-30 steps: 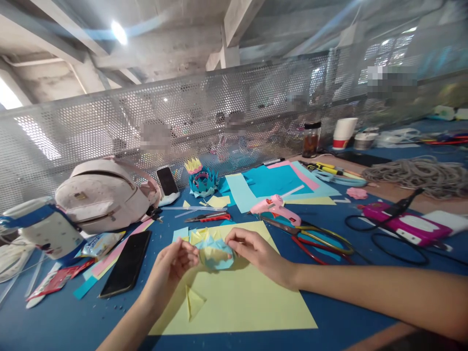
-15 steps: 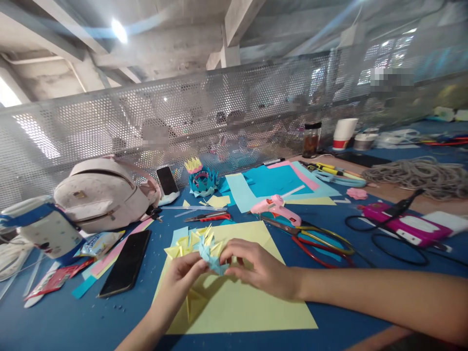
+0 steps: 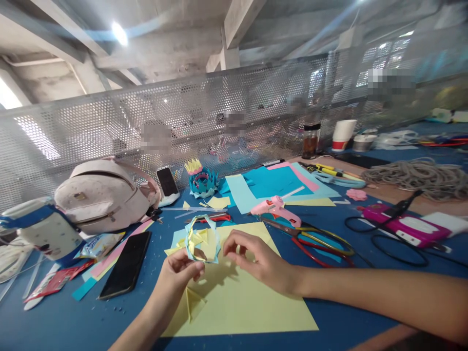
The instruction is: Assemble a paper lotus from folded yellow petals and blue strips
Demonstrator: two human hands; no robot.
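Observation:
My left hand (image 3: 179, 273) pinches the lower edge of a light blue folded-paper ring (image 3: 218, 243), which is tilted up so that its round opening faces me. My right hand (image 3: 254, 256) is just right of the ring, its fingers curved and apart, with nothing visible in them. Under both hands lies a large yellow paper sheet (image 3: 256, 307). Several folded yellow paper points (image 3: 199, 237) show behind and through the ring. One more folded yellow piece (image 3: 192, 302) rests on the sheet below my left hand.
A pink glue gun (image 3: 276, 210) and scissors (image 3: 310, 239) lie behind my right hand. A utility knife (image 3: 215, 218) is beyond the ring. To the left are a black phone (image 3: 126, 265), a cup (image 3: 47, 231) and a backpack (image 3: 98, 195). A blue paper crown-like piece (image 3: 204, 183) stands farther back.
The ring has been raised and tipped upright in my left hand, so its opening now shows. My right hand has come off it and stays close by on the right.

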